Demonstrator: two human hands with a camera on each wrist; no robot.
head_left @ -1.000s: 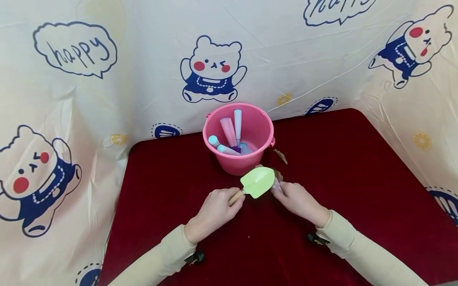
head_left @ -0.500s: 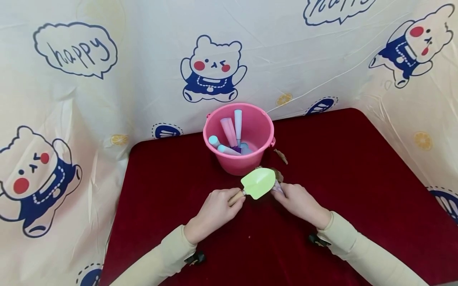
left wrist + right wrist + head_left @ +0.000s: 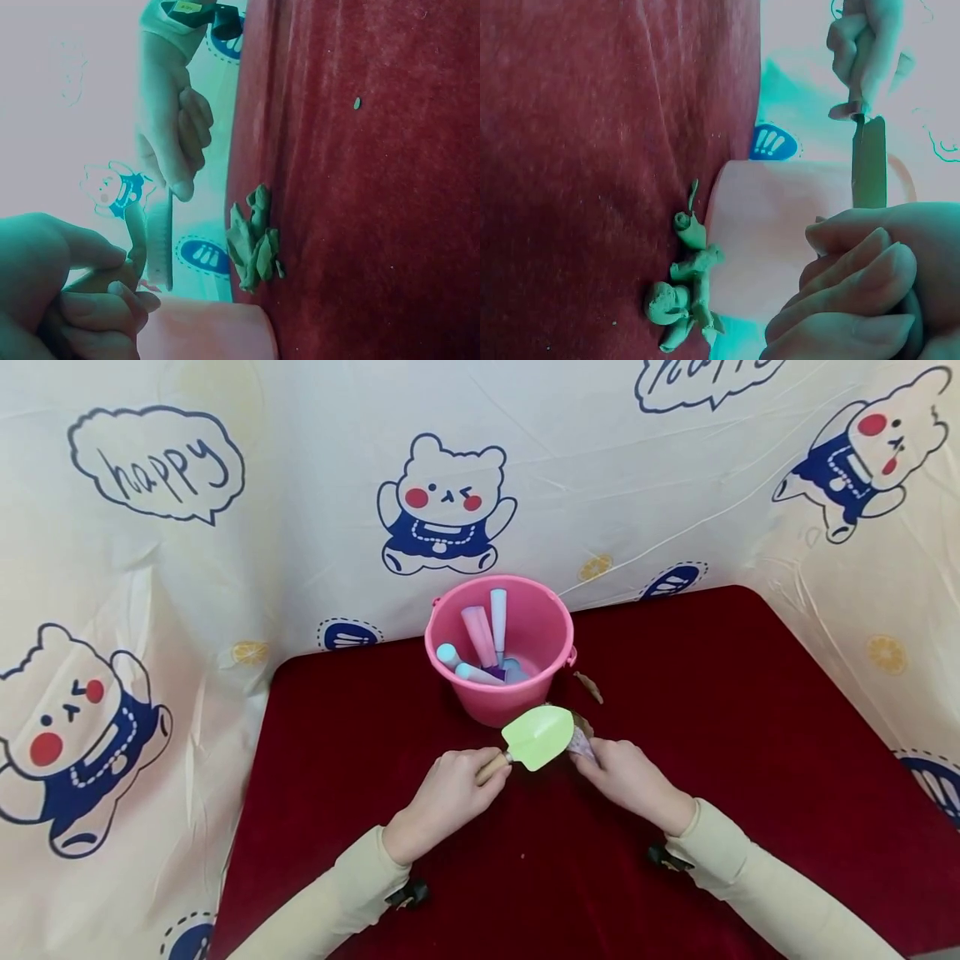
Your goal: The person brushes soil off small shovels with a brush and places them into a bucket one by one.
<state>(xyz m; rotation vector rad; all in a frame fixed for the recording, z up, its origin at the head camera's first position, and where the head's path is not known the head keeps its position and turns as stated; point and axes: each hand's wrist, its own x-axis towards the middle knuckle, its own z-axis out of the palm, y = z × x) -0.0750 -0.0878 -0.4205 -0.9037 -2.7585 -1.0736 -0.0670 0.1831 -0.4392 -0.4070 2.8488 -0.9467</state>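
Note:
My left hand [image 3: 453, 793] grips the wooden handle [image 3: 491, 768] of a small trowel with a light green blade [image 3: 537, 739], held above the table in front of the bucket. Edge-on, the trowel [image 3: 868, 165] shows in the right wrist view. Curled fingers of my right hand [image 3: 630, 781] hold a pale lilac, ribbed thing that looks like a brush [image 3: 160, 244]. In the head view its visible end lies against or just behind the blade's tip; whether they touch I cannot tell. My right fingers hide its handle.
A pink bucket [image 3: 495, 700] holds several tools with blue and pink handles [image 3: 480, 635]. Brown crumpled pieces [image 3: 694, 281] lie beside the bucket, partly behind the trowel in the head view. The table has a dark red cloth [image 3: 720, 693]; a printed curtain [image 3: 315, 510] stands behind.
The trowel and my left hand have shifted slightly upward and left in the head view. Both hands keep their holds; the bucket has not moved.

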